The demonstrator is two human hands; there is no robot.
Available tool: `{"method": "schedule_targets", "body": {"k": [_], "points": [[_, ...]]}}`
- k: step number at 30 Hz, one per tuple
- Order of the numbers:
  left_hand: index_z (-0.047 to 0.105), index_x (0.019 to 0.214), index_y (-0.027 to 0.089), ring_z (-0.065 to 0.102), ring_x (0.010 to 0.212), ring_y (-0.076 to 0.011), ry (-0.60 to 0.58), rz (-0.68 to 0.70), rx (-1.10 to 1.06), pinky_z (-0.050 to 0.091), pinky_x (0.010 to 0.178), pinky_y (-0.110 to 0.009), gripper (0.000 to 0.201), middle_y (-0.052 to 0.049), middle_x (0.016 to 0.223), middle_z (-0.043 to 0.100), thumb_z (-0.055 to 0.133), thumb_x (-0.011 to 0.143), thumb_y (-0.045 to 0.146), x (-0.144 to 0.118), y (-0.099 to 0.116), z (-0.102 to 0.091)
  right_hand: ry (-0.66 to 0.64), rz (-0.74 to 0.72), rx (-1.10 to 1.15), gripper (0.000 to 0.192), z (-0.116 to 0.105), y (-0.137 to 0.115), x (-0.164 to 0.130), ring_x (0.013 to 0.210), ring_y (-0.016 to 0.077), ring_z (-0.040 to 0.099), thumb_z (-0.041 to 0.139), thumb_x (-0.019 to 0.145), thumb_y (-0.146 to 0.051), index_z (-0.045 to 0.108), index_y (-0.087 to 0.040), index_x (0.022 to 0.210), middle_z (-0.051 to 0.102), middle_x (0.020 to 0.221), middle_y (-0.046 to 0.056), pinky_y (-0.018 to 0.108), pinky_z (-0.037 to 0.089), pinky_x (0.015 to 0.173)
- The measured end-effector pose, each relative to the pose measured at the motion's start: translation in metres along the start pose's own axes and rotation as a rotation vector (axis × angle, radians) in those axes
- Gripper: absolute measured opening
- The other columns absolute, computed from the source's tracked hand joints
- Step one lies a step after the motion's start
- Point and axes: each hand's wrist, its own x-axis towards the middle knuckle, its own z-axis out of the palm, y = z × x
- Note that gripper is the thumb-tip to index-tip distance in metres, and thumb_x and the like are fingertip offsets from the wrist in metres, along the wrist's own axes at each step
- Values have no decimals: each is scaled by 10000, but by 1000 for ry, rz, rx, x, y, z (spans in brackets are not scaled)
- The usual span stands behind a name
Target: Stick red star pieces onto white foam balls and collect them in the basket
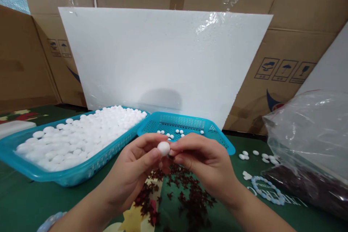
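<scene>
Between the fingertips of my left hand (136,168) is a small white foam ball (163,148), pinched by thumb and fingers. My right hand (205,161) meets it from the right, its thumb and forefinger pressed together against the ball's side. Whatever sits in that right pinch is too small or too hidden to name. Below both hands lies a scatter of small dark red star-shaped pieces (190,203). Just behind the hands stands a shallow blue basket (217,130) with several white balls in it, partly covered by my fingers.
A larger blue basket (108,148) heaped with white balls stands at the left. On the right are loose white balls (255,152), a pale blue bead bracelet (281,199) and a clear plastic bag (320,130) with dark contents. A white board (163,54) leans against cardboard boxes (299,43).
</scene>
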Motion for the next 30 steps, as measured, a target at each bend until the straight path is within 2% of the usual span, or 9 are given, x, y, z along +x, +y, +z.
{"method": "schedule_targets", "body": {"k": [8,15,20,30], "points": [[590,606,208,500,454,-49,-5,19,-11,409,447,-101,108,45,524,569,623,507,237,-2,2,4,27,-26,-2,235,1,-2,-1,559,82,516,507,623,-40,570,-252,703,581,609,-28,190,428,486],[598,507,196,516,487,-46,89,33,10,413,451,-78,91,49,505,591,658,444,170,0,1,1,16,11,18,212,3,-1,-2,546,72,514,514,619,-44,559,-244,677,557,585,-34,168,428,484],[596,459,196,503,453,-31,73,72,-6,406,430,-65,106,60,478,581,672,407,144,-2,1,-1,31,5,-27,166,1,-1,-5,521,83,501,531,610,-64,536,-228,635,537,556,-28,187,414,462],[593,432,204,457,433,-43,77,175,149,377,402,-100,163,51,430,517,649,398,55,-2,-1,-3,-37,-76,-133,123,-1,0,-5,510,94,486,475,665,-97,485,-214,630,521,534,-15,200,408,437]]}}
